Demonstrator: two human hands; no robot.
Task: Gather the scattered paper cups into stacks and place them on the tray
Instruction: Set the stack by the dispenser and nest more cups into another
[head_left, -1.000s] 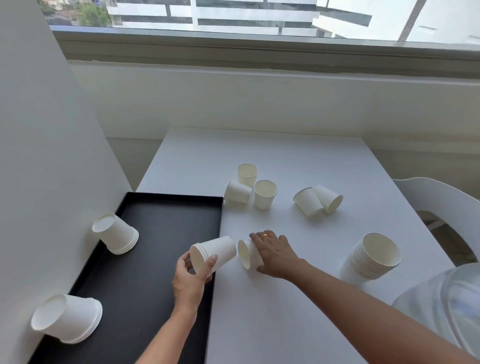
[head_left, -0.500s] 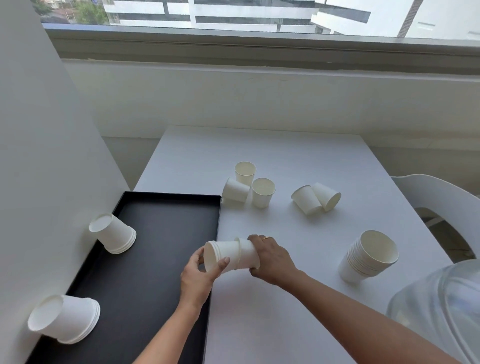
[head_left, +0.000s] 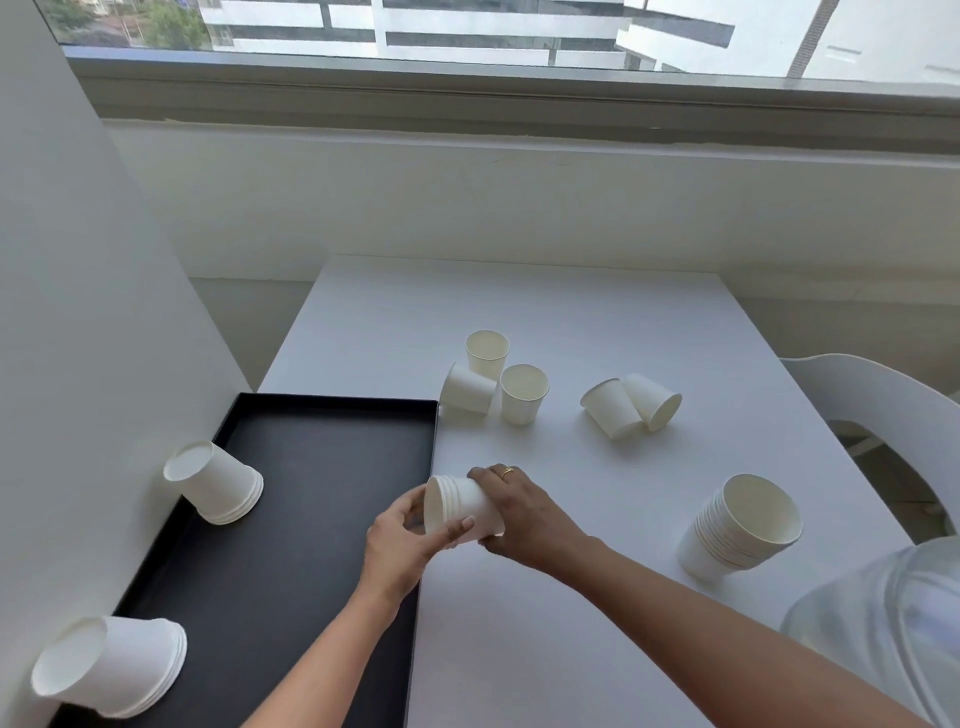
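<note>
A small stack of white paper cups (head_left: 460, 512) lies on its side in the air just right of the black tray (head_left: 322, 457). My left hand (head_left: 402, 540) grips its rim end and my right hand (head_left: 524, 512) grips its base end. Two upside-down cup stacks stand on the tray, one near the far left (head_left: 215, 483) and one at the near left corner (head_left: 111, 665). Loose cups sit on the white table (head_left: 571, 322): a group of three (head_left: 493, 384) and a tipped pair (head_left: 631, 405). A tall upright stack (head_left: 743, 525) stands at the right.
A white wall panel (head_left: 78, 312) runs along the tray's left side. A white chair (head_left: 893, 410) stands off the table's right edge. The window ledge (head_left: 519, 98) lies beyond the table's far end.
My right hand picked the lying cup off the table and pushed it onto the cups in my left hand. The two are now nested into one stack held by both hands.
</note>
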